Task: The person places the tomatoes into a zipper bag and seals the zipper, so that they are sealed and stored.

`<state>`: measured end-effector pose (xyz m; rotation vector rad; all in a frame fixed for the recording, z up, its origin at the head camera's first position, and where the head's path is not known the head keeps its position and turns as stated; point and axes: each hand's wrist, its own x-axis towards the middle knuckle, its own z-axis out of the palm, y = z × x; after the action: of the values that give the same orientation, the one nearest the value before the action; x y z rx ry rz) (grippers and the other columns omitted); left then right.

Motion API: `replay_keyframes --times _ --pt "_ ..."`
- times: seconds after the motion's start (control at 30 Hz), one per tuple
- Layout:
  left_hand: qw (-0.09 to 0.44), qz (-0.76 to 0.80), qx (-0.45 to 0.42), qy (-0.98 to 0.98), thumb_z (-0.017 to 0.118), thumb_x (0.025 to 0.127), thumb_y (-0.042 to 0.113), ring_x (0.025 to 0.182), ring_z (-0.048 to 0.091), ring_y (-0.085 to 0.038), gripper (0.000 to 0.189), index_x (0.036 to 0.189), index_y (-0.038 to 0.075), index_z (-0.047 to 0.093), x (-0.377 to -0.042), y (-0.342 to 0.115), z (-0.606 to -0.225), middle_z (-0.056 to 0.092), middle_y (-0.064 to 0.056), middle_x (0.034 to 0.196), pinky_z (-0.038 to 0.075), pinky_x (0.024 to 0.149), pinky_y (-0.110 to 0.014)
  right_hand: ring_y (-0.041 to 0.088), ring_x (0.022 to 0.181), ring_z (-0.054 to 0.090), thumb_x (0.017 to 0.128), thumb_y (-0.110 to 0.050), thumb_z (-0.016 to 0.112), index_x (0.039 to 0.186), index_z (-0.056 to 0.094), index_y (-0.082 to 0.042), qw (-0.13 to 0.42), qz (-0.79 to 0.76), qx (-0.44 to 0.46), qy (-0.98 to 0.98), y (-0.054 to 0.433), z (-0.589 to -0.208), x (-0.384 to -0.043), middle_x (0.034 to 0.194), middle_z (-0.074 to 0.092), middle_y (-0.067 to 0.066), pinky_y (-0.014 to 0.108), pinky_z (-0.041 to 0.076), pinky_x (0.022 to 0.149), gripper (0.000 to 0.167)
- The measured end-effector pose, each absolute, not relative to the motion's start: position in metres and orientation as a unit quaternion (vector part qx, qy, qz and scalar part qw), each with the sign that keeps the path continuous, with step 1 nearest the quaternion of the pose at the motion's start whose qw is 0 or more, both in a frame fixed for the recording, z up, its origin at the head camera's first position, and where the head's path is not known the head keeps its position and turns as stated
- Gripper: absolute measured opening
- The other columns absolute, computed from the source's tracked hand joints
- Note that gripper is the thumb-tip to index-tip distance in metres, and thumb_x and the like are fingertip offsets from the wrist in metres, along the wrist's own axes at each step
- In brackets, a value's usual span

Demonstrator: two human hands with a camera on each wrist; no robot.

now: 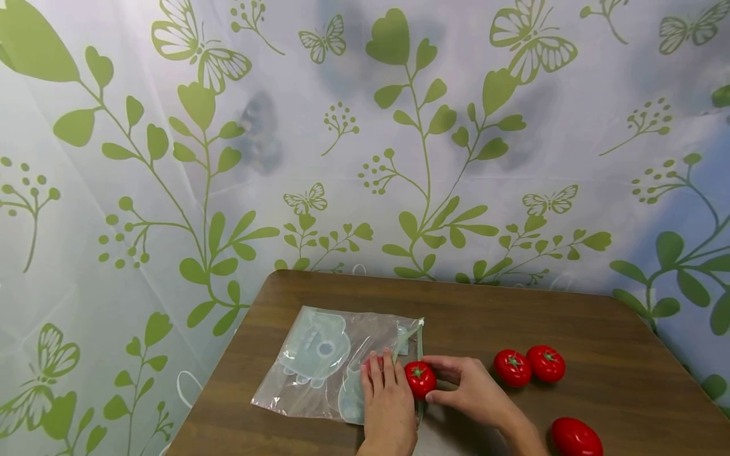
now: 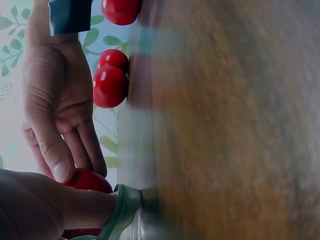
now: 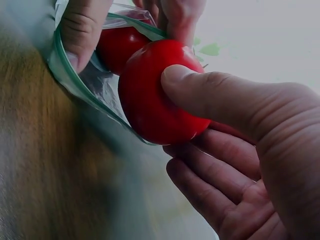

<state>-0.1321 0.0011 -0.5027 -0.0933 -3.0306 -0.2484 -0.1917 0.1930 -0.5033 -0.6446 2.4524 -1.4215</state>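
A clear zip bag (image 1: 371,326) with pale cartoon prints and a green zip edge (image 3: 82,95) lies on the table. My left hand (image 1: 390,405) holds its mouth apart, the thumb hooked over the zip edge and the fingers stretched across the upper side. Between thumb and fingers, my right hand (image 1: 476,389) grips a red toy tomato (image 1: 421,380) with a green top, right at the bag's mouth. Behind it, another red tomato (image 3: 120,47) shows inside the bag, partly hidden by the left hand in the head view.
Two red tomatoes (image 1: 512,368) sit side by side on the wooden table (image 1: 467,310), right of the right hand. Another red tomato (image 1: 576,437) lies nearer the front edge. A curtain (image 1: 342,139) printed with green leaves and butterflies hangs behind the table.
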Motion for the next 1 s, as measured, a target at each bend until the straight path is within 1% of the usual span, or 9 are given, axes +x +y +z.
replay_keyframes --times 0.23,0.4,0.6,0.77,1.0 --pt "0.042 -0.083 -0.03 -0.995 0.102 0.071 0.044 0.162 0.033 -0.046 0.109 0.158 0.001 0.052 -0.133 0.001 -0.504 0.042 -0.02 0.173 0.029 0.131 -0.064 0.038 0.13 0.072 0.091 -0.024 0.092 0.144 0.069 -0.004 0.116 -0.487 -0.238 0.832 0.187 -0.505 -0.191 0.146 0.07 0.021 0.044 0.061 0.104 0.062" --pt "0.033 -0.092 -0.028 -0.995 0.103 0.07 0.043 0.163 0.032 -0.046 0.111 0.159 0.002 0.05 -0.133 0.001 -0.504 0.04 -0.019 0.174 0.028 0.132 -0.064 0.038 0.131 0.072 0.091 -0.025 0.092 0.145 0.069 -0.004 0.126 -0.486 -0.243 0.83 0.182 -0.505 -0.191 0.147 0.069 0.021 0.045 0.061 0.105 0.063" --pt "0.033 -0.089 -0.029 -0.995 0.102 0.071 0.043 0.163 0.032 -0.047 0.11 0.159 0.001 0.051 -0.134 0.0 -0.503 0.04 -0.02 0.174 0.027 0.132 -0.065 0.039 0.131 0.072 0.091 -0.024 0.092 0.145 0.068 -0.002 0.121 -0.485 -0.248 0.83 0.179 -0.507 -0.191 0.147 0.069 0.021 0.045 0.06 0.105 0.063" --pt "0.016 -0.094 -0.032 -0.995 0.101 0.073 0.041 0.164 0.03 -0.047 0.107 0.159 0.002 0.051 -0.134 0.0 -0.502 0.039 -0.019 0.175 0.024 0.133 -0.066 0.039 0.131 0.071 0.09 -0.023 0.092 0.143 0.069 -0.001 0.115 -0.479 -0.255 0.832 0.176 -0.511 -0.192 0.145 0.07 0.021 0.045 0.059 0.106 0.062" --pt "0.009 -0.086 -0.037 -0.996 0.099 0.074 0.041 0.165 0.03 -0.047 0.105 0.16 0.004 0.052 -0.133 0.001 -0.503 0.038 -0.018 0.176 0.023 0.134 -0.065 0.037 0.132 0.071 0.089 -0.027 0.093 0.144 0.07 -0.004 0.116 -0.442 -0.253 0.853 0.175 -0.513 -0.193 0.146 0.071 0.018 0.047 0.059 0.106 0.064"
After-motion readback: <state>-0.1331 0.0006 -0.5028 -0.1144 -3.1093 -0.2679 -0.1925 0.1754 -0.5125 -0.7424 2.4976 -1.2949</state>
